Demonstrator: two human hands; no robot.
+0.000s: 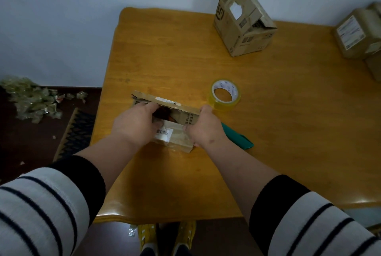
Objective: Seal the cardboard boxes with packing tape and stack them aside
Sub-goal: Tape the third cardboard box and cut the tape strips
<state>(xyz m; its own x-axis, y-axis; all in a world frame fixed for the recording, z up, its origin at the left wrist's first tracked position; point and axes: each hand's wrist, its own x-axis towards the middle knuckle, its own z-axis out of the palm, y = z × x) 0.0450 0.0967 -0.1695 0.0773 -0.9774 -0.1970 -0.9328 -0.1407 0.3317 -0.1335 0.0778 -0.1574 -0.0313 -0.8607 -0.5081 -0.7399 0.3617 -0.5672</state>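
Observation:
A small brown cardboard box (177,134) lies on the wooden table (268,132) in front of me, its far flap (165,101) raised and its inside partly showing. My left hand (134,125) holds the box's left side with fingers curled into the opening. My right hand (204,128) grips the box's right end. A roll of clear yellowish packing tape (224,95) lies flat just beyond my right hand.
A green tool (239,138) lies under my right wrist. A taller cardboard box (243,26) with open flaps stands at the back. Stacked boxes (358,35) sit at the right edge. Crumpled tape scraps (31,99) litter the floor on the left.

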